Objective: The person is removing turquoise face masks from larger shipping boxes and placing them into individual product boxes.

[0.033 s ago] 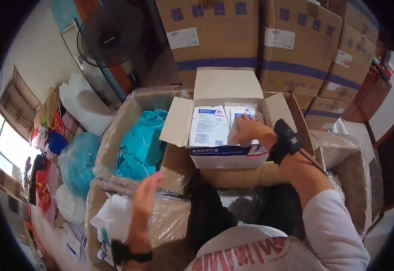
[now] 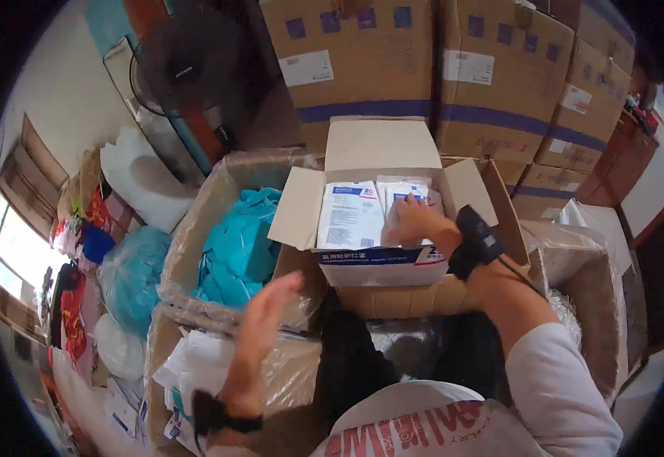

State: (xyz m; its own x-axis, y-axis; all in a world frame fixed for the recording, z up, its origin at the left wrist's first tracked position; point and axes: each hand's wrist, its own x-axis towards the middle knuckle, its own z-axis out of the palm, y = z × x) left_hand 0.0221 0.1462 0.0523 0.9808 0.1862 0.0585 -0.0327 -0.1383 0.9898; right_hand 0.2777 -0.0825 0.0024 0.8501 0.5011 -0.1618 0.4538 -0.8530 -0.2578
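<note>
An open white carton [image 2: 384, 273] with dark blue and pink print stands in front of me, its flaps folded out. Inside lie two side-by-side rows of flat white packets [image 2: 348, 217] with blue print. My right hand [image 2: 417, 221] reaches into the carton from the right. Its fingers are bent down against the right-hand packets [image 2: 404, 185], and motion smears them, so a grip cannot be made out. My left hand [image 2: 267, 312] hangs in the air, left of the carton and nearer to me, with blurred fingers stretched out and nothing in them.
The carton rests on a larger cardboard box [image 2: 393, 302]. To its left, a plastic-lined box [image 2: 183, 255] holds a heap of teal pieces [image 2: 236, 247]. Nearer, another box holds white packets [image 2: 202, 362]. Tall taped boxes [image 2: 362, 68] are stacked behind; a fan [image 2: 183, 72] stands far left.
My left hand has moved a little to the right and farther from me, toward the carton. The right hand stays at the packets, its fingers shifted slightly.
</note>
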